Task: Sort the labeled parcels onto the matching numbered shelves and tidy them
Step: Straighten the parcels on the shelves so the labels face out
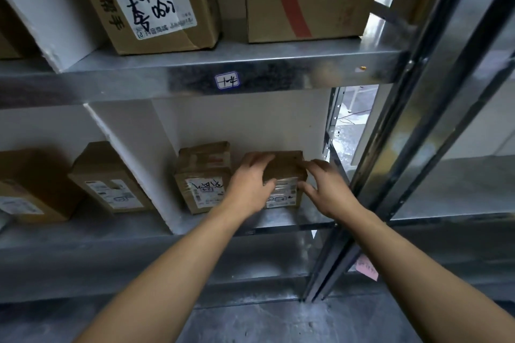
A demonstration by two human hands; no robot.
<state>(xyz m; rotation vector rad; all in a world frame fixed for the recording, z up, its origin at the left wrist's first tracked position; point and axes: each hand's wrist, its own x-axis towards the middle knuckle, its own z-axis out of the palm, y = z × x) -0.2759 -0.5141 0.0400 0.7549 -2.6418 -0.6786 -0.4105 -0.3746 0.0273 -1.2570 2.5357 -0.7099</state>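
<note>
Head view: small cardboard parcel (284, 165) sits on the lower shelf (295, 216), in the bay right of the white divider (131, 145). It is just beside a taped parcel (204, 175) on its left. Left grip (250, 181) is clamped over its top-left edge, thumb on the front label. Right grip (326, 189) is clamped on its right corner, fingers on top, thumb at front. Beam tag (227, 80) overhead reads 1-4.

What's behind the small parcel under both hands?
Only the white back panel shows behind the small parcel, with no other box visible there. The left hand and right hand grip its top corners, so any gap behind it is hidden.
</note>
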